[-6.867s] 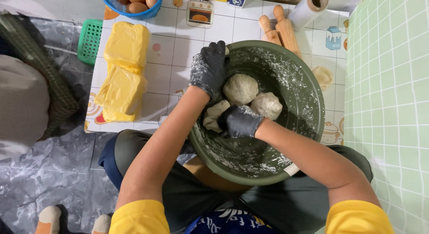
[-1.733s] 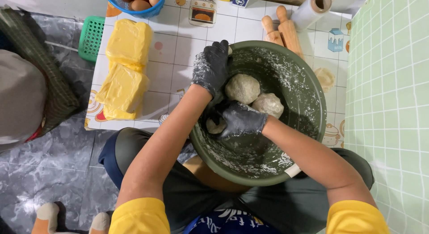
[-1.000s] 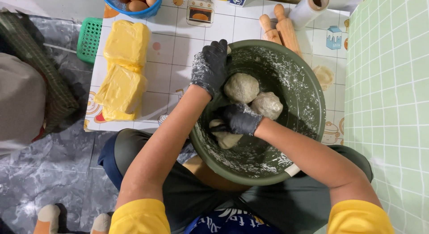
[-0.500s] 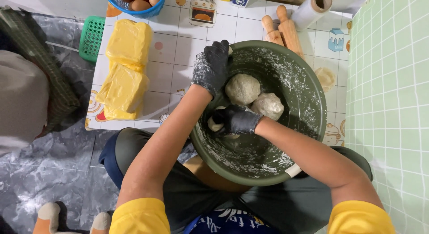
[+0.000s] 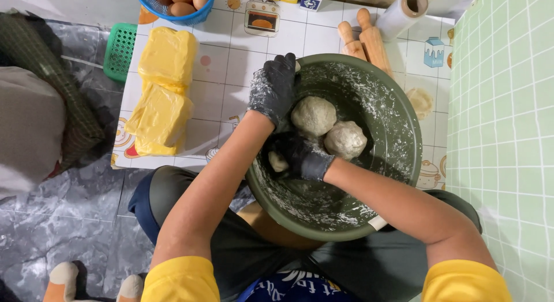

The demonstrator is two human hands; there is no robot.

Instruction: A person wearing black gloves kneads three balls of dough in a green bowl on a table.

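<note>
A big dark green bowl (image 5: 398, 181), dusted with flour inside, rests on my lap. Two round dough balls lie in it: one (image 5: 313, 115) nearer the far rim, the other (image 5: 345, 140) beside it to the right. My left hand (image 5: 274, 89), in a floury black glove, grips the bowl's far left rim. My right hand (image 5: 299, 156), also in a black glove, presses on a smaller lump of dough (image 5: 277, 162) against the bowl's left wall.
Beyond the bowl lies a patterned white mat (image 5: 231, 77) with two yellow butter blocks (image 5: 163, 88), a blue basket of eggs (image 5: 180, 1), a green basket (image 5: 120, 50), wooden rolling pins (image 5: 365, 39) and a roll of film (image 5: 404, 10). Green tiled wall (image 5: 508, 117) at right.
My right hand has kept kneading the small lump at the bowl's left wall, shifting slightly back and forth. My left hand and the two balls have stayed put.
</note>
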